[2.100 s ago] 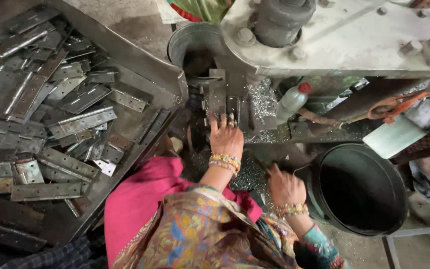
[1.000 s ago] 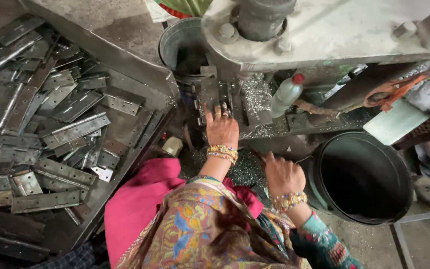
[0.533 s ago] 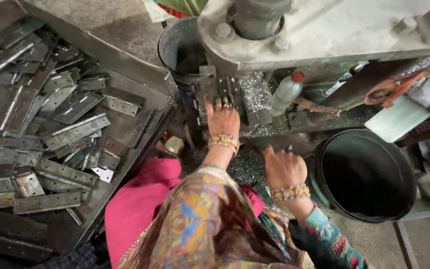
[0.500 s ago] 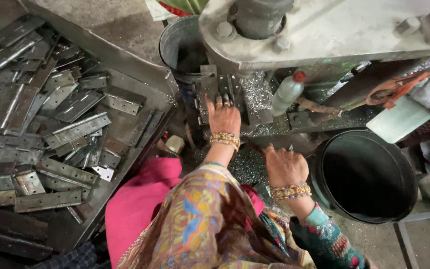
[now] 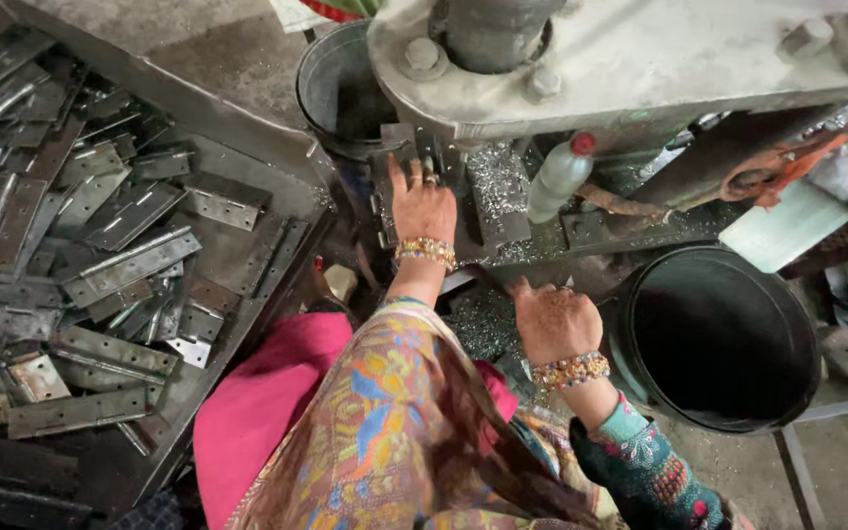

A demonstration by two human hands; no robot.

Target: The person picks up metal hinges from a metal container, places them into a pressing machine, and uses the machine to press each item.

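1. Dozens of flat steel hinges (image 5: 100, 265) lie heaped in the big metal tray (image 5: 247, 128) on the person's left, so by the look of it a large stock is yet to go through the machine; I cannot tell from here which of them, if any, are already worked.

2. The left hand (image 5: 422, 204) reaches forward under the grey machine head (image 5: 640, 59), lying palm down with fingers spread on the hinge piece (image 5: 424, 167) set on the machine bed (image 5: 503, 211). Its grip is flat and apart, pressing rather than clasping. The piece sits right below the head, so I judge this one to be seated in place and in hand, not finished.

3. The right hand (image 5: 554, 319) is lower and nearer the body, fingers curled loosely downward over a patch of bright metal shavings (image 5: 478, 324). Whether that grip is clamped on anything I cannot tell; the fingertips are hidden.

4. Shavings strewn over the bed and beside the white plastic bottle with a red cap (image 5: 559, 177) suggest that cutting or drilling has gone on here for a good while.

5. The black bucket (image 5: 718, 339) to the right of the right hand shows only a dark inside; what it holds cannot be made out. A second, metal bucket (image 5: 336, 88) stands behind the left hand, its contents equally unclear.

6. Judged overall: one piece at the machine, a full tray waiting, output not countable.
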